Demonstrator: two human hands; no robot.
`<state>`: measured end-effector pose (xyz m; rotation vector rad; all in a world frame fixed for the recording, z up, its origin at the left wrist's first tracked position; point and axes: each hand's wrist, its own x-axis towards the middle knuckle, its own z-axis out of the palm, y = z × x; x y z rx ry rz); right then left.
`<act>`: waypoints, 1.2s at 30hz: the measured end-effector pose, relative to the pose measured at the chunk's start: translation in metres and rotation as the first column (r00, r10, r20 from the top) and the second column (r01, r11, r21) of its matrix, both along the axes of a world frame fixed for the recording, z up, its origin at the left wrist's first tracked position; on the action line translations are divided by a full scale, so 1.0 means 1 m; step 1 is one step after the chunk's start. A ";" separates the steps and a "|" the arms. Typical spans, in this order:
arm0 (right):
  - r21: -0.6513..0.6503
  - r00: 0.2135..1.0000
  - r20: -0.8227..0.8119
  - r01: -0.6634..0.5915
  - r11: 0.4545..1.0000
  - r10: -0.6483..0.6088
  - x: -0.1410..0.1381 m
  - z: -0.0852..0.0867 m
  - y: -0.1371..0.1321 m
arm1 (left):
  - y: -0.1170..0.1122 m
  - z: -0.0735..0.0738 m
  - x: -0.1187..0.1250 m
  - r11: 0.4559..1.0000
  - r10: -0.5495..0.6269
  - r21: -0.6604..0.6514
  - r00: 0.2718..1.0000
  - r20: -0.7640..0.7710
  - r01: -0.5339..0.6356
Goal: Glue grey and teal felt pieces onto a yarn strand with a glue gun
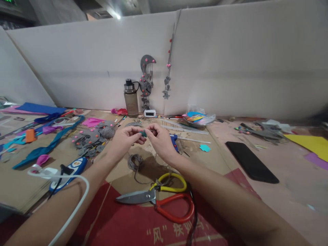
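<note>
Both hands meet above the middle of the cardboard. My left hand [128, 137] is closed, its thumb and fingers pinching a small dark green piece [143, 133] whose kind I cannot make out. On the other side of that piece, my right hand [159, 139] is closed too, thumb against forefinger at its edge. Below them lies a coil of grey cord [135, 162]. Nearer to me, large scissors [148, 196] with one yellow and one red handle rest on the cardboard. A blue glue gun [174, 141] is partly hidden behind my right hand.
Grey felt pieces with pink dots [89, 136] lie left of my hands. A bottle [131, 102] and a small white clock [149, 113] stand by the back panel. A black phone [251, 161] lies at right. A white cable [83, 198] crosses my left forearm.
</note>
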<state>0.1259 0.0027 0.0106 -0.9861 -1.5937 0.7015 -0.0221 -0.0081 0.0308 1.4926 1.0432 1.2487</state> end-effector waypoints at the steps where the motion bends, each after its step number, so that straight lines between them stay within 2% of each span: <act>1: 0.007 1.000 0.012 0.008 1.000 -0.008 0.001 -0.001 0.000 | 0.001 0.000 0.000 1.000 -0.022 -0.022 1.000 0.021 0.023; 4: 0.055 0.996 0.084 0.031 0.998 -0.035 0.003 -0.004 0.000 | 0.003 0.000 -0.001 0.996 -0.061 -0.065 0.998 0.035 0.063; 8: 0.131 0.981 0.184 0.035 0.991 -0.059 0.004 -0.006 -0.001 | 0.002 0.000 0.000 0.999 0.004 -0.033 0.997 -0.073 -0.007; 11: 0.178 0.969 0.230 0.049 0.983 -0.090 0.005 -0.005 -0.003 | -0.001 -0.002 0.001 0.991 0.094 0.109 0.978 -0.185 -0.075; 14: 0.193 0.963 0.258 0.033 0.981 -0.083 0.005 -0.003 -0.006 | -0.003 -0.007 -0.001 0.947 0.186 0.311 0.922 -0.339 -0.077; 16: 0.164 0.965 0.253 0.026 0.986 -0.067 0.004 -0.002 -0.008 | -0.001 -0.010 -0.004 0.925 0.232 0.370 0.896 -0.378 -0.083; 20: 0.090 0.960 0.278 0.016 0.996 -0.040 0.000 -0.005 -0.015 | 0.011 -0.015 -0.011 0.948 0.242 0.261 0.946 -0.215 -0.183; 23: 0.108 0.928 0.373 -0.072 0.992 0.027 -0.005 -0.008 -0.026 | 0.022 -0.017 -0.017 0.957 0.244 0.166 0.970 -0.006 -0.239; 27: 0.156 0.846 0.521 -0.223 0.962 0.112 -0.010 -0.003 -0.051 | 0.032 -0.018 -0.020 0.970 0.213 0.057 0.941 0.263 -0.236; 30: 0.156 0.747 0.633 -0.382 0.911 0.205 -0.005 0.006 -0.067 | 0.033 -0.016 -0.020 0.978 0.195 0.000 0.908 0.372 -0.210; 31: 0.144 0.735 0.641 -0.398 0.906 0.222 0.001 0.009 -0.068 | 0.033 -0.014 -0.020 0.979 0.192 -0.015 0.900 0.391 -0.203; 32: 0.128 0.746 0.630 -0.372 0.919 0.215 0.009 0.012 -0.067 | 0.033 -0.013 -0.020 0.980 0.194 -0.028 0.894 0.404 -0.199; 33: 0.104 0.785 0.594 -0.292 0.951 0.176 0.019 0.013 -0.064 | 0.033 -0.012 -0.020 0.979 0.198 -0.037 0.890 0.410 -0.200; 34: 0.072 0.838 0.540 -0.137 0.988 0.077 0.030 0.013 -0.058 | 0.033 -0.011 -0.020 0.978 0.201 -0.041 0.889 0.412 -0.203; 36: 0.028 0.852 0.503 0.149 0.988 -0.143 0.055 0.007 -0.042 | 0.033 -0.011 -0.021 0.977 0.207 -0.040 0.888 0.410 -0.209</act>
